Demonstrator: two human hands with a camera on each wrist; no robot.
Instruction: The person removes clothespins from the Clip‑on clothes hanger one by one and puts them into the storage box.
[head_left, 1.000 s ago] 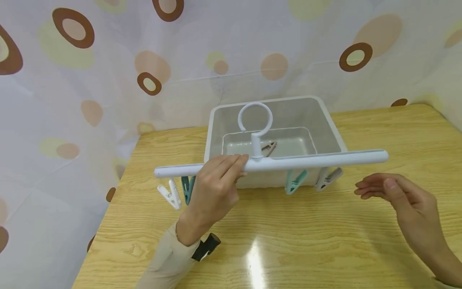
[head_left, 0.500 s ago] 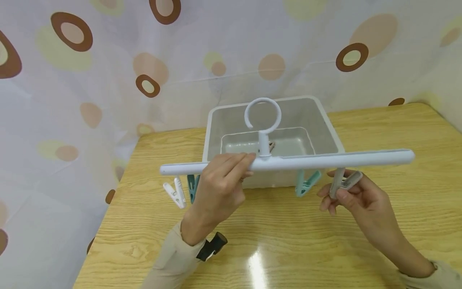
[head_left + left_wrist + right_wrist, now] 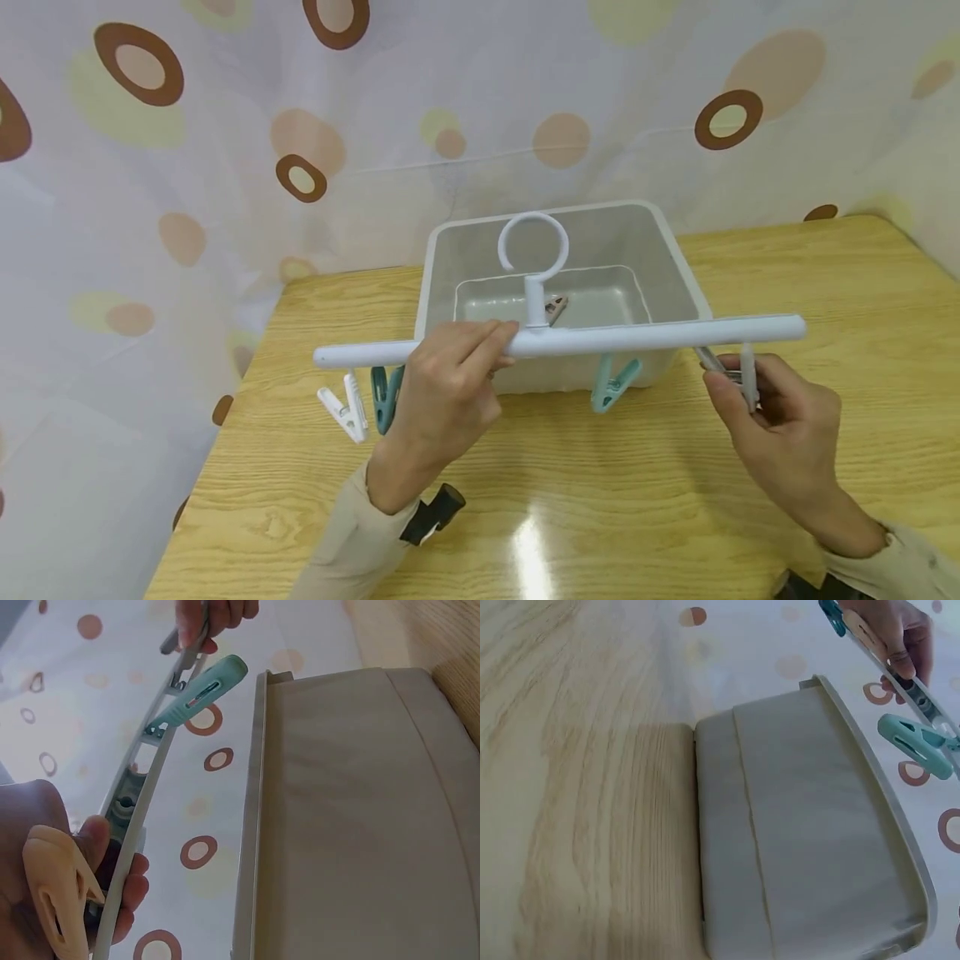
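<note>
My left hand grips a white hanger just left of its round hook, holding the long bar level in front of the bin. Below the bar's right part, my right hand pinches a grey clothespin between thumb and fingers. Further in along the bar hangs a light teal clothespin. A white clothespin and a dark teal clothespin hang at the left end. In the left wrist view, a peach clothespin shows beside my left hand, which hides it from the head view.
Behind the hanger, a grey plastic bin stands on the wooden table. A brown clothespin lies inside it. A patterned curtain hangs behind the table.
My right hand has come in from the right and taken hold of the grey clothespin, which has turned and shifted right. The bar swung right, then back left, in my left hand.
</note>
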